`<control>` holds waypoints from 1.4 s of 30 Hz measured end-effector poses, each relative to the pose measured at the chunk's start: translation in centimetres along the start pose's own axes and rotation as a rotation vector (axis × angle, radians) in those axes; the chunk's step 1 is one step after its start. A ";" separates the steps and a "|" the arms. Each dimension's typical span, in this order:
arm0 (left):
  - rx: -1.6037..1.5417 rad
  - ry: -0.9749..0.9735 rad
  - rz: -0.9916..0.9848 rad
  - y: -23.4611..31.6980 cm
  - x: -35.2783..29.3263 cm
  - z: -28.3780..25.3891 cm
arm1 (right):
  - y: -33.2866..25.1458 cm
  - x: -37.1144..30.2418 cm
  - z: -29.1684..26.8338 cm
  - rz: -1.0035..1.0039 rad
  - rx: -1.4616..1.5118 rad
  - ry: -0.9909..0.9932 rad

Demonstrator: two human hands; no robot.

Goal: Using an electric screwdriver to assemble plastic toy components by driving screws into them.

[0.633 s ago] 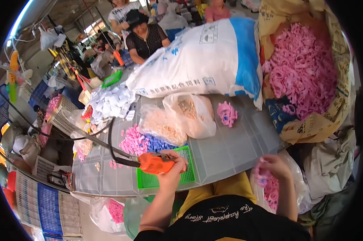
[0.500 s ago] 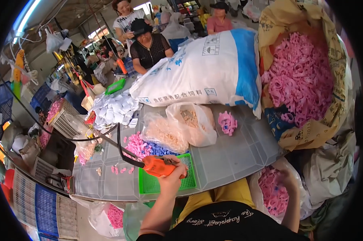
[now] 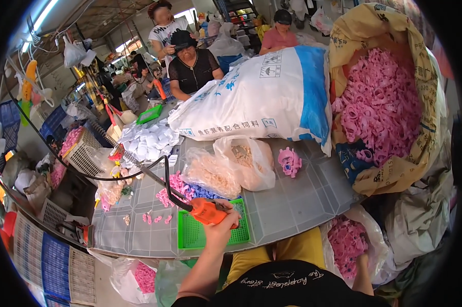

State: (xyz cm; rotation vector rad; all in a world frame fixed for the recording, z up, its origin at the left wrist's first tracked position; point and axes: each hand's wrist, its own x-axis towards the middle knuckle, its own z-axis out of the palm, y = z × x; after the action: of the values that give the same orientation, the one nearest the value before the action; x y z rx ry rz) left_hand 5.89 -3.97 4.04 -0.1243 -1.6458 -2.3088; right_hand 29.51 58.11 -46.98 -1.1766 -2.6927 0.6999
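Observation:
My left hand [image 3: 221, 230] is wrapped round an orange corded power tool [image 3: 206, 211], which looks like an electric screwdriver; its tip is hidden. The tool sits over a green perforated tray [image 3: 190, 238] at the table's front edge. My right hand [image 3: 363, 260] is down in a clear plastic bag [image 3: 376, 230] of pink plastic parts [image 3: 347, 243] beside my right leg. Its fingers are hidden, so I cannot see what they touch. A pink assembled plastic piece [image 3: 290, 162] lies on the grey table [image 3: 312, 189], between the two hands and farther back.
Two plastic bags of small beige pieces [image 3: 210, 174] stand beyond the tray, beside pink parts [image 3: 172, 189] and blue parts [image 3: 203, 192]. A big white sack [image 3: 251, 97] lies across the far side. An open sack [image 3: 374, 179] of pink parts stands right. People sit and stand opposite.
My right hand has gone down from the bag's upper part into the pink parts. My left hand keeps the orange tool over the tray. The whole view has shifted slightly.

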 end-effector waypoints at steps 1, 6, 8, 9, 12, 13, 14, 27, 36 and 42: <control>0.009 -0.073 -0.043 -0.3 0.6 1.5 | 1.5 -3.5 0.4 0.074 0.004 0.003; 0.028 -0.069 -0.053 -0.5 0.7 0.8 | -3.7 -1.8 -5.2 0.118 -0.117 -0.054; 0.085 -0.085 -0.037 -0.5 0.7 1.2 | -11.3 -1.6 -8.3 0.149 -0.136 -0.088; 0.053 -0.073 -0.029 -0.5 0.9 1.4 | -14.0 -6.7 -11.3 0.070 0.189 0.066; -0.030 -0.047 -0.052 0.1 1.5 0.8 | -12.2 -3.2 -13.4 -0.158 -0.443 0.006; -0.054 -0.052 -0.011 0.0 1.7 0.6 | -12.2 -2.6 -13.9 -0.088 -0.518 -0.106; -0.039 -0.051 -0.022 -0.4 1.4 0.3 | -17.5 -3.6 -17.1 -0.085 -0.518 -0.125; 0.027 -0.056 0.001 -0.5 0.5 -0.3 | -58.0 -1.7 -24.3 -0.388 0.951 -0.859; 0.100 -0.020 -0.049 0.6 -0.7 0.2 | -71.1 6.3 -12.8 -0.805 0.062 -0.132; 0.129 -0.027 -0.110 0.0 -0.1 0.1 | -71.7 8.3 -10.5 -0.717 -0.050 -0.276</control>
State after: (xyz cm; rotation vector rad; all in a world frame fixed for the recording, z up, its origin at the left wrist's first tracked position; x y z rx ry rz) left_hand 5.97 -3.88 4.07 -0.0377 -1.8535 -2.2804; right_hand -20.85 25.54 -5.40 -0.0614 -3.0463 0.6997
